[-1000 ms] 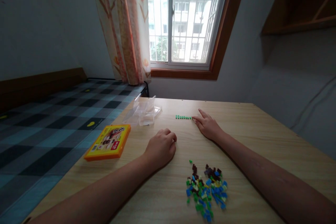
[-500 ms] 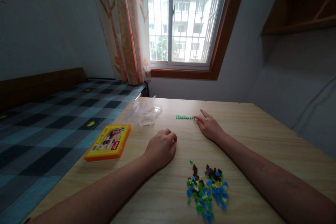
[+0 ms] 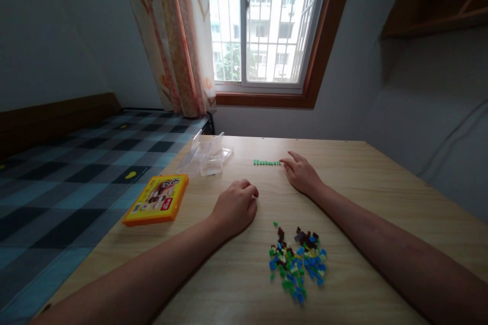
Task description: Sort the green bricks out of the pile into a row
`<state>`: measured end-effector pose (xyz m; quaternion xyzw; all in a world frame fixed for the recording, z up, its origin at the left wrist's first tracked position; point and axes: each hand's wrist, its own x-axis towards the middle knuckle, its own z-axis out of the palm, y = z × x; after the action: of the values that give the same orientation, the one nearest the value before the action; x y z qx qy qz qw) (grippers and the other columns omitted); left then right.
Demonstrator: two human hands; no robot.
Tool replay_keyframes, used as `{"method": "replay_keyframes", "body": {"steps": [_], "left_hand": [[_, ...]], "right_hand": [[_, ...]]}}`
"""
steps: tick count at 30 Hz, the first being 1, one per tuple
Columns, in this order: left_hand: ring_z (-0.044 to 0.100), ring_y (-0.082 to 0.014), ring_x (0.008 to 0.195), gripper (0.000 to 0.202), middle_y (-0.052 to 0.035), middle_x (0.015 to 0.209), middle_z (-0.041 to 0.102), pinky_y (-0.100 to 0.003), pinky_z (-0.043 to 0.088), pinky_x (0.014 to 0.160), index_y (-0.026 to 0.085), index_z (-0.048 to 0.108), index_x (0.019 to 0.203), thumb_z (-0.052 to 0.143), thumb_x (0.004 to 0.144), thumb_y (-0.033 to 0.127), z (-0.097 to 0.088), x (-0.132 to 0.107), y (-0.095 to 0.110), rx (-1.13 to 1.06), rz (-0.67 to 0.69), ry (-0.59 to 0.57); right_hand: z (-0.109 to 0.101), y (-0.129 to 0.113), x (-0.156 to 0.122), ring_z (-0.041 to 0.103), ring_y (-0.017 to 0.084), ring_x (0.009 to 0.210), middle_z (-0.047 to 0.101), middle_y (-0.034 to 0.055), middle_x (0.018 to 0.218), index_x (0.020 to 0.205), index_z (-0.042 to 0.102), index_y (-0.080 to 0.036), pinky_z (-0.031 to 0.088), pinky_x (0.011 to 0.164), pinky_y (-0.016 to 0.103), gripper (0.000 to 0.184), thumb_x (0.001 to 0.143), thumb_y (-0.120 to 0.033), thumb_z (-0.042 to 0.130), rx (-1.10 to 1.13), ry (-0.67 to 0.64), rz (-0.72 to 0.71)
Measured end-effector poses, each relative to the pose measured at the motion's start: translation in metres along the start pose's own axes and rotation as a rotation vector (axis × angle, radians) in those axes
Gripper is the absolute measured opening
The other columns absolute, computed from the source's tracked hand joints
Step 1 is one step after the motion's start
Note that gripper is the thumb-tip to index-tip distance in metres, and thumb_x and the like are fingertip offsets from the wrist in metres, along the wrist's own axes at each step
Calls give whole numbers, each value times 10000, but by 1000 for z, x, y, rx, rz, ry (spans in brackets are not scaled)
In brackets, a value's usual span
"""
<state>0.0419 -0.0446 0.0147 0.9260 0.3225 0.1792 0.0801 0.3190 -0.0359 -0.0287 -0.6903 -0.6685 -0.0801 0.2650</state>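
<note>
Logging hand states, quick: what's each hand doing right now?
Left hand: curled shut, resting on the light wooden table; contents cannot be told.
Right hand: open, fingertips at the end of the row of small green plastic bricks.

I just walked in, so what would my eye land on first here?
Brightest is the heap of small coloured bricks near the front of the wooden table, between the forearms. Farther back, the right hand touches the end of a neat row of green bricks, while the left hand rests curled on the wood. An orange box lies at the table's left edge.
</note>
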Motion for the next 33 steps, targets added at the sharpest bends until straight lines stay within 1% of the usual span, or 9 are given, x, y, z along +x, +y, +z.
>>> {"method": "replay_keyframes", "body": {"steps": [3,6,12,16,19,21,25,30,33], "left_hand": [[593,-217,966,173,-63,995,651,-336,474,886,204,664,921,521,856,133,-1,-2,5,-76,148,-8],[611,-190,907,159,-52,959,657,-294,480,840,205,661,908,516,869,152,-4,-5,10,-153,281,-60],[623,-160,817,192,-42,978,650,-265,483,778,223,673,990,508,892,208,-9,-11,13,-134,402,-176],[613,-145,767,186,-38,939,641,-247,468,733,222,677,955,497,906,222,-12,-13,14,-115,432,-172],[577,-131,665,173,-22,799,624,-240,425,632,203,648,784,531,901,253,-15,-14,14,-90,440,-188],[536,-121,595,247,-12,703,593,-244,381,568,192,591,666,556,891,285,-15,-14,14,-86,454,-221],[469,-108,535,335,-3,629,552,-246,336,535,185,511,587,560,889,321,-14,-15,14,-140,486,-265],[442,-102,523,357,14,597,531,-245,323,529,186,478,580,602,875,343,-13,-17,16,-208,509,-310],[437,-98,517,361,24,586,522,-245,328,526,186,469,576,635,853,346,-14,-17,18,-229,507,-332]], "right_hand": [[0,-1,0,424,271,1358,456,124,1470,1264,648,-215,367,1141,454,386,992,-341,404,-11,-2,19],[-1,-2,0,435,271,1339,470,133,1452,1270,627,-200,369,1131,456,380,980,-342,427,-22,5,30],[-3,-5,-3,471,252,1271,537,144,1343,1125,659,-166,372,1120,419,299,956,-287,444,-2,2,8],[-6,-10,-11,479,241,1259,555,145,1313,1110,654,-166,372,1114,412,283,953,-256,436,1,-19,-6],[-9,-13,-26,457,250,1295,533,147,1359,1112,649,-177,359,1120,443,287,969,-260,415,-2,-57,-32],[-12,-13,-38,438,257,1324,513,147,1392,1117,644,-181,346,1129,463,296,980,-264,396,-2,-80,-56],[-21,-13,-60,420,256,1360,497,151,1421,1157,627,-175,327,1152,470,299,967,-252,409,39,-91,-105],[-42,-15,-72,440,233,1365,502,129,1427,1101,651,-184,364,1146,427,257,926,-259,477,246,-63,-157],[-63,-20,-76,393,243,1401,513,91,1425,1002,688,-210,334,1160,437,220,934,-303,501,259,-63,-278]]}}
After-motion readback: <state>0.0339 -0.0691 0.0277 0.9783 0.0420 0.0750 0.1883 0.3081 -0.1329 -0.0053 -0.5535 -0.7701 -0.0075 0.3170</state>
